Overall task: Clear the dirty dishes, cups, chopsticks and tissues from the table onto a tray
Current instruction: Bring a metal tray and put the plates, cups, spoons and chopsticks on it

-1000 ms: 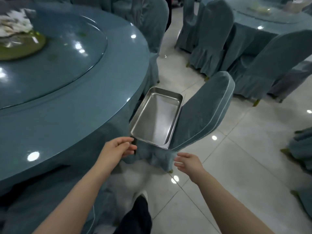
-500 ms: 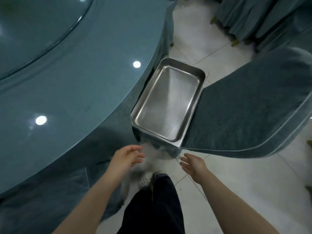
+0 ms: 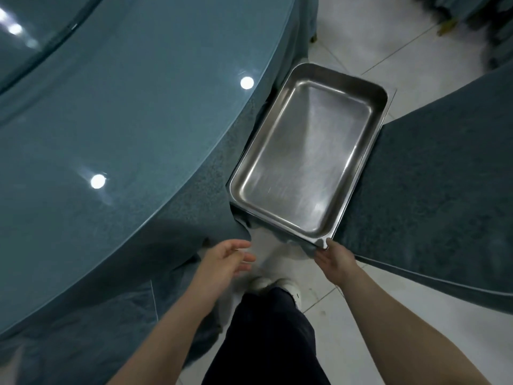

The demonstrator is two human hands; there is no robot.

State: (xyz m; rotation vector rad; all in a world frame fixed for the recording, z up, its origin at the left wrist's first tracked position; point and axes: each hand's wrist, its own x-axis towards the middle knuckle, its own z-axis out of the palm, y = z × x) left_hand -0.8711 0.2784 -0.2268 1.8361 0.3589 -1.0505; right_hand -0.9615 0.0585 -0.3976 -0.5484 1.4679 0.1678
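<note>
An empty stainless steel tray [image 3: 305,151] rests on a chair seat, between the table edge and the chair back. My right hand [image 3: 334,259] is at the tray's near right corner, thumb on the rim and fingers under it. Just below the tray's near left corner, my left hand [image 3: 226,261] hovers with fingers spread, touching nothing. No dishes, cups, chopsticks or tissues are in view.
The round table [image 3: 125,134] with teal cloth and a glass top fills the left. The glass turntable's rim [image 3: 33,31] shows at top left. The teal-covered chair back [image 3: 430,204] stands right of the tray. My dark trouser leg [image 3: 266,337] and white shoe [image 3: 277,284] are on the tiled floor [image 3: 388,343].
I have stepped closer and looked down, so the tray is larger in view. My right hand moved up onto the tray's near right corner. My left hand stays open below it.
</note>
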